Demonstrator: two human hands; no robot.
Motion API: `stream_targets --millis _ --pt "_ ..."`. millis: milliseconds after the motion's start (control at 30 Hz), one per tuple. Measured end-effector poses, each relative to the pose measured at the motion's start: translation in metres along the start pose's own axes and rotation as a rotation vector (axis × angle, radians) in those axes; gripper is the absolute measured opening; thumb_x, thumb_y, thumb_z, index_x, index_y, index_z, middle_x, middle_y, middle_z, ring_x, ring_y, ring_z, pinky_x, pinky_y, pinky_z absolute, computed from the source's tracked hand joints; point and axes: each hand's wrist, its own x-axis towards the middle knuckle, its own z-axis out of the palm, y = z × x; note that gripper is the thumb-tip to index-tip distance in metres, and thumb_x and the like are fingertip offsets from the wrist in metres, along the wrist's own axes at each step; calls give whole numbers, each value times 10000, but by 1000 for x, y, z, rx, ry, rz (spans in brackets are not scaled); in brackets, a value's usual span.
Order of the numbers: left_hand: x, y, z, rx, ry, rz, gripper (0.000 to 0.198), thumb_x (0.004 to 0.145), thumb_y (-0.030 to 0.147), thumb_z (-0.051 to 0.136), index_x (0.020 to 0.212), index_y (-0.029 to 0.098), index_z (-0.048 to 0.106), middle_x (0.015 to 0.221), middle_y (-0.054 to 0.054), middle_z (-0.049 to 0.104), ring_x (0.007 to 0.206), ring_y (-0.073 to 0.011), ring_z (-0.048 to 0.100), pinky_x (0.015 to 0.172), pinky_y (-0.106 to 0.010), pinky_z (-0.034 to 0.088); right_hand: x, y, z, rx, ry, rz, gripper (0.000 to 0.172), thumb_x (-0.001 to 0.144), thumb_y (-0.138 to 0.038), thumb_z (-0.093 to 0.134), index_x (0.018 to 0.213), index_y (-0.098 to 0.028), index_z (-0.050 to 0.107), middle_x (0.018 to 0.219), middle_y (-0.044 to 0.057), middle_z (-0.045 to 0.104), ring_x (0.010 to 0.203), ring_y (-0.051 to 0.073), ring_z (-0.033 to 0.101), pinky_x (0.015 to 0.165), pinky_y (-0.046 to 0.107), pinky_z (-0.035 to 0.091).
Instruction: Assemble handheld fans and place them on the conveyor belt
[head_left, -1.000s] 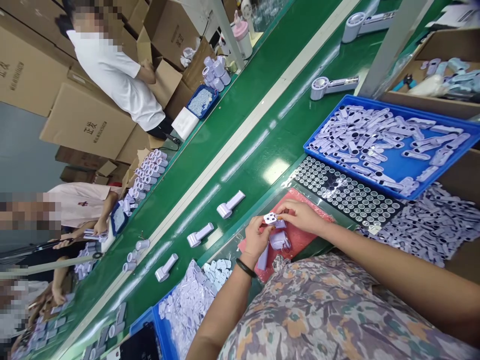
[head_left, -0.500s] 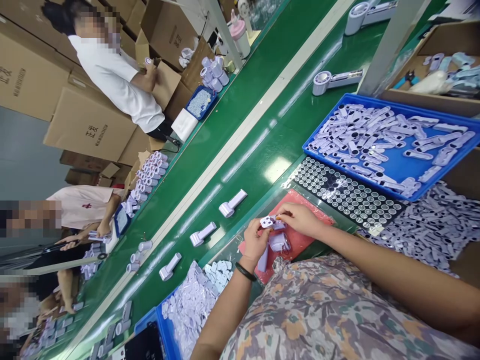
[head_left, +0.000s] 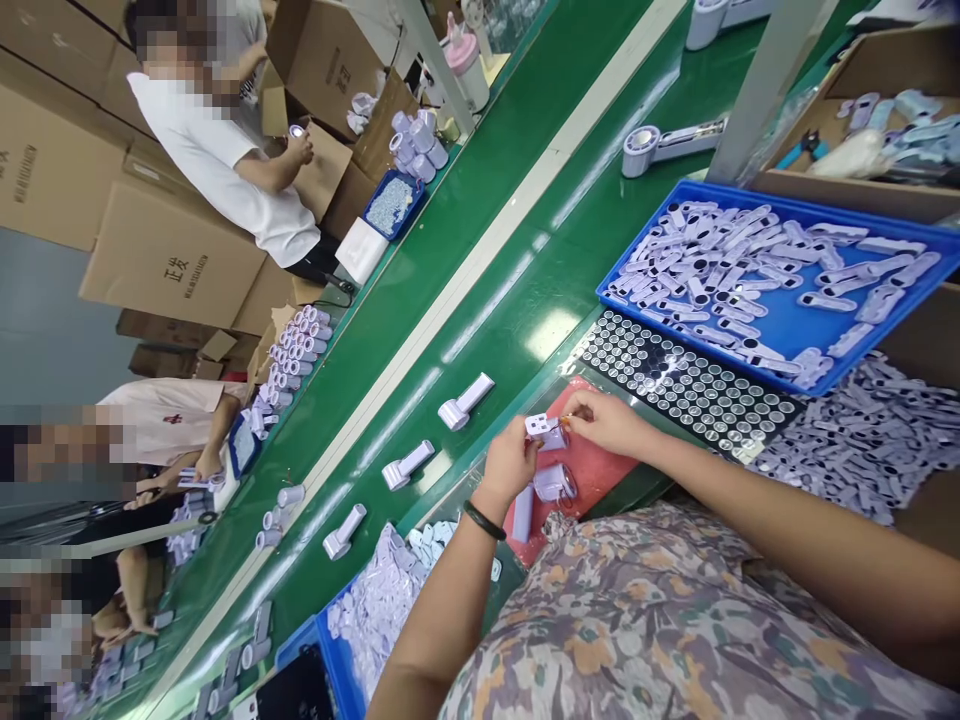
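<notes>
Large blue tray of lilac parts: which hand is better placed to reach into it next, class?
Probably the right hand: it is nearer the blue tray, though its fingertips seem to pinch something small. The left hand is farther away and holds a white piece.

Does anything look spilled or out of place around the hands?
One pale blue piece shows alone beside the left forearm, apart from the visible blue pile on its other side. The arm hides what lies between, so it may just be the pile's edge. Nothing else stands out.
</notes>
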Motion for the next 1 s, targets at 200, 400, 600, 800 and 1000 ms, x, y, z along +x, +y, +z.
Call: stream_targets --millis 200,400,600,800,1000 --pt "3 7 -5 47 -51 83 190 887 109 512 1054 198 535 1018 -41 642 936 -185 606 816 -296 486 1 8 15 277 51 0 109 777 -314 575 795 -206 580 703 -15 605 615 152 566 558 269 443" --pt "3 5 -5 34 -49 68 205 869 105 551 1051 200 547 992 -40 641 894 -180 608 790 -291 492 -9 32 28 293 157 13 105 834 -307 561 865 -208 565 800 10 617 702 174 599 646 313 512" --pt "-8 -5 6 -43 44 32 245 866 131 597 1096 207 557 1037 -48 660 961 -195 627 861 -332 509 -27 39 29 -141 1 -196 476 825 -213 646 1288 -258 544 1301 85 558 1214 273 509 1054 491 420" --pt "-12 -6 7 4 68 105 235 854 78 577 1048 208 592 1040 -42 674 969 -184 621 871 -323 503 -23 42 28 -319 -87 -262 498 858 -206 647 1336 -283 530 1337 53 567 1225 273 509 1058 501 424" --pt "-8 -3 2 92 104 151 177 846 88 599 985 195 615 949 -36 674 915 -187 597 832 -315 489 -18 44 25 -306 -99 -295 503 859 -186 643 1348 -249 539 1346 70 573 1236 262 516 1079 477 421"
